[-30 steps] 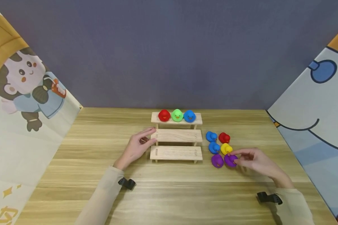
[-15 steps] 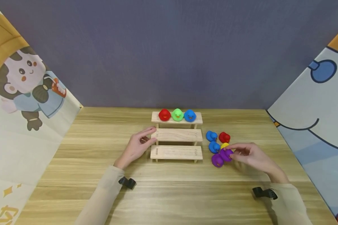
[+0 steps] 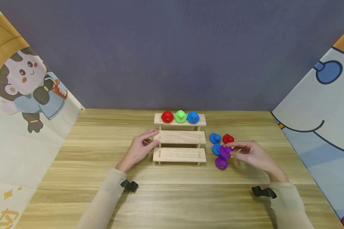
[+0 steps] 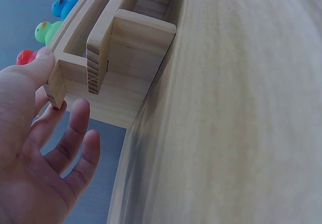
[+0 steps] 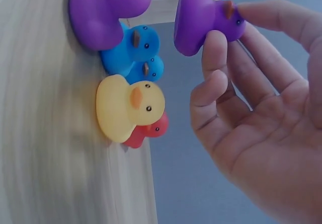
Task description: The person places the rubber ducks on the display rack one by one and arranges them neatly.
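While the right hand (image 3: 250, 155) pinches a purple duck (image 3: 225, 152) above the desk (image 3: 183, 200), right of centre in the head view, the left hand (image 3: 139, 149) holds the rack (image 3: 179, 155) by its left end, near mid-frame. A red duck (image 3: 167, 116), green duck (image 3: 180, 116) and blue duck (image 3: 193, 117) sit on its top step.

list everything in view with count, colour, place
table: 1, brown, underneath
stand: 1, pale wood, on table
stand ducks: 3, red, green, blue, far step
loose ducks: 5, two blue, red, yellow, purple, right of stand
held duck: 1, purple, above table
back wall: 1, bluish grey, behind
side walls: 2, pale with cartoons, left and right
wrist cameras: 2, black, foreground
sleeves: 2, beige, foreground
left hand: 1, bare, gripping middle step
right hand: 1, bare, pinching held duck
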`<state>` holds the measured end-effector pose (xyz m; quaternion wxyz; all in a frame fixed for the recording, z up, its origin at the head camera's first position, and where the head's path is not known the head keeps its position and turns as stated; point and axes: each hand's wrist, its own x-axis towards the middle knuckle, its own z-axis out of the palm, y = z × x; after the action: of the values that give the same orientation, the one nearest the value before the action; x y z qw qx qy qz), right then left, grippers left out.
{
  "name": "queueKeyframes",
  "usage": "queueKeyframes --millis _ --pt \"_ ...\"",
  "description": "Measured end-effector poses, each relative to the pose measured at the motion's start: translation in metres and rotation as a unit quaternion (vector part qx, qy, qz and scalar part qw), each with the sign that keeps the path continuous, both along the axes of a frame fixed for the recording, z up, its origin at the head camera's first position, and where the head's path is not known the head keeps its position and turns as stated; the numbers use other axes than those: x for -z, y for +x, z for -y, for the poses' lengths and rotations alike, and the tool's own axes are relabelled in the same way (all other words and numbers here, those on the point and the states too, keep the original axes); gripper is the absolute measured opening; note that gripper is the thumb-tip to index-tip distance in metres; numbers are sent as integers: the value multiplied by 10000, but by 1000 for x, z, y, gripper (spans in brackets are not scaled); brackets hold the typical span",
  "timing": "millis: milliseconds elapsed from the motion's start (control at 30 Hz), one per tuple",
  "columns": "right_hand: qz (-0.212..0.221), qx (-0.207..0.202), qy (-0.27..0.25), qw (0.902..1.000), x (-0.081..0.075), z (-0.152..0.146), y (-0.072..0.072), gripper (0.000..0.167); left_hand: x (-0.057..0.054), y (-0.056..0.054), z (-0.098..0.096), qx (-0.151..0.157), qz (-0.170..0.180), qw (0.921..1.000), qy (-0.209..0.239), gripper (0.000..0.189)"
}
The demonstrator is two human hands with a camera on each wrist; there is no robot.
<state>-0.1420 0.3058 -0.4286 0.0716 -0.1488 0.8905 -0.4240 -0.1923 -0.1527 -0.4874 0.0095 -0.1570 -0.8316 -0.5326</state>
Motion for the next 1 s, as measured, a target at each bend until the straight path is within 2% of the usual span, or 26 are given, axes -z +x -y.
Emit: queueKeyframes --millis 300,1000 --pt "19 159 -82 9998 -6 12 -4 30 0 1 0 -10 -16 10000 -3 48" --pt "-125 -13 -400 9991 -9 31 -14 29 -3 1 0 -5 -4 10000 -36 48"
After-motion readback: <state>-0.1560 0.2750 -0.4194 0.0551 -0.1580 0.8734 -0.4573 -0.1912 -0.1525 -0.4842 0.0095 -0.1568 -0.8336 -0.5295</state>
